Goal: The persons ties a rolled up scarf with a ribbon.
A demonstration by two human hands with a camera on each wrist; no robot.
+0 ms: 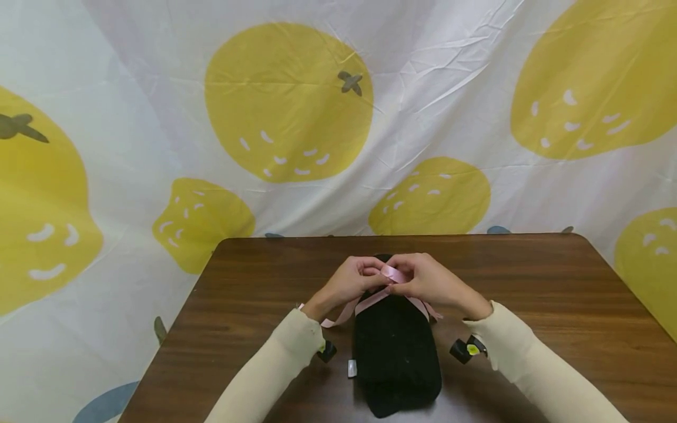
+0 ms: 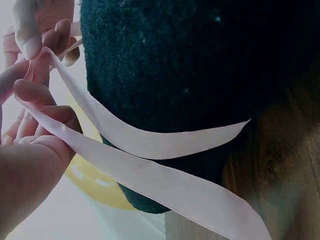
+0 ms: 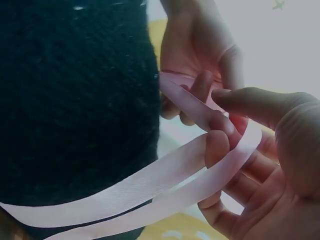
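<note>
At far L, cloth w/ yellow fruit print, behind brown table. Then pale L sleeve, w/ small black device near cuff. Next, one loose tail of pink ribbon, sticking out L of the black fuzzy thing. Above this tail, L hand: narrow grip, thumb and bent fingers on ribbon. Risk here, prob.: too light pinch on smooth ribbon, hence strand slipping out.

In the middle, black fuzzy thing, lying on table, w/ small white tag at near L edge and ribbon across its far part. Cannot tell abt any knot, b/c of fingers in front. Could slide or turn under a pull, b/c of no hand pressing it down; result, prob., uneven tails.

More to R, R hand: also narrow grip, holding ribbon btwn thumb and fingers, w/ loop round fingertips acc. to R wrist view. If pulled too hard on one strand: loop lost, poss. twisted ribbon. Last, R sleeve.
</note>
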